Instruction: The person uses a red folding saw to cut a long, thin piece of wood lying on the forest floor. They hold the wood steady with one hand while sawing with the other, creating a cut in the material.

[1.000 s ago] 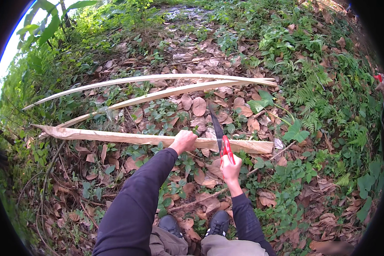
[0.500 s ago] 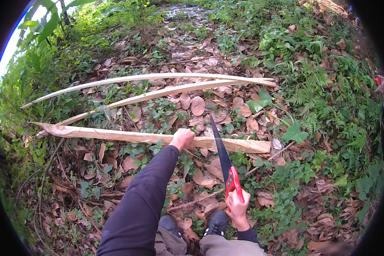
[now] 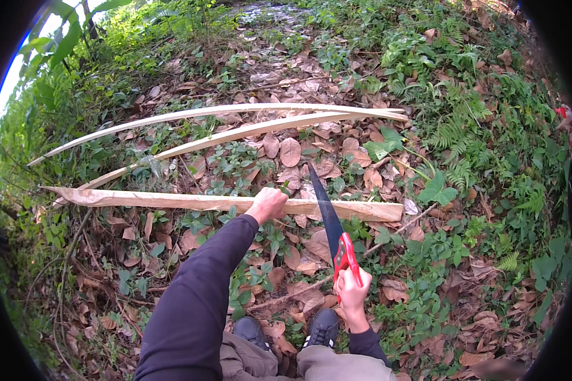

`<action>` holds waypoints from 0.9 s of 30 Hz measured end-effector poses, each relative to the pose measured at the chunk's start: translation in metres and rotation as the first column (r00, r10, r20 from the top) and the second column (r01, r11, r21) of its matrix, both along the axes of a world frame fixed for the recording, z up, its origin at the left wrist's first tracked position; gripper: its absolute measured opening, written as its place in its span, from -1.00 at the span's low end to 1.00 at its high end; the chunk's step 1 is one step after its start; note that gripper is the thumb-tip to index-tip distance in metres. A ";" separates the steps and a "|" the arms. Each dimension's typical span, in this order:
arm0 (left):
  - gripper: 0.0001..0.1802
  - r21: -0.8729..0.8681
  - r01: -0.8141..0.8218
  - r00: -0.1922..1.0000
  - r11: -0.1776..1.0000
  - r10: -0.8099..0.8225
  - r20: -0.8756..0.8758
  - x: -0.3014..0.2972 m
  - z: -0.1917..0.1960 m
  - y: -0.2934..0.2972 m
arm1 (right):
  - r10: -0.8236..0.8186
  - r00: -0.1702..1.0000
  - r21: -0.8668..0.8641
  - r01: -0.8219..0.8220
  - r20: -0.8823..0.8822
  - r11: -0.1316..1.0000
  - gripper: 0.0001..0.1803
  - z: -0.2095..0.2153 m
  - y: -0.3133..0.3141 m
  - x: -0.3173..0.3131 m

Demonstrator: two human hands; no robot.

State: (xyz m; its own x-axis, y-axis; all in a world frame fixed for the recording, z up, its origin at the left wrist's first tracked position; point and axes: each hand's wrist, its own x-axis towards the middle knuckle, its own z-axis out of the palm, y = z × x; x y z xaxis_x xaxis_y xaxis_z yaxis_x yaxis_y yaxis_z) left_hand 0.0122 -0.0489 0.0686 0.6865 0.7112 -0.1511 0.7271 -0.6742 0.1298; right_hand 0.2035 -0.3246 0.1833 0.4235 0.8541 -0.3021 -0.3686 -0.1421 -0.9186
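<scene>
A long, pale wooden plank (image 3: 140,199) lies crosswise over the ground, with a narrow pointed left end and a squared right end. My left hand (image 3: 268,204) is closed over it, right of its middle. The fingers on the far side are partly hidden, with a bit of green beside them. In my right hand (image 3: 352,291) is the red handle of a hand saw (image 3: 325,206), gripped with fingers wrapped round. Its dark blade points away from me and crosses the plank just right of my left hand. Whether the teeth touch the wood I cannot tell.
Two thin, bowed wooden strips (image 3: 235,109) lie beyond the plank, crossing near their right ends. Brown dry leaves (image 3: 290,152), low green plants and ferns (image 3: 457,143) cover the ground. A thin stick (image 3: 299,293) lies before my shoes (image 3: 322,327).
The view has shifted slightly. My left hand stays on the plank, and the saw keeps nearly the same place across it, its tip a little farther left.
</scene>
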 end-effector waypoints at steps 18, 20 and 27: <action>-0.58 -0.001 -0.048 0.998 0.999 0.048 -0.037 -0.003 0.001 0.009 | 0.067 0.994 -0.069 -0.061 0.084 0.996 -0.74 0.017 -0.070 -0.003; -0.58 0.023 -0.037 0.999 0.999 0.037 -0.014 -0.006 -0.006 0.010 | 0.072 0.992 -0.062 -0.066 0.105 0.996 -0.74 0.023 -0.082 -0.002; -0.63 0.050 -0.001 1.000 0.999 0.001 -0.002 -0.005 -0.010 0.000 | 0.061 0.994 -0.035 -0.058 0.086 0.998 -0.71 0.002 -0.023 -0.005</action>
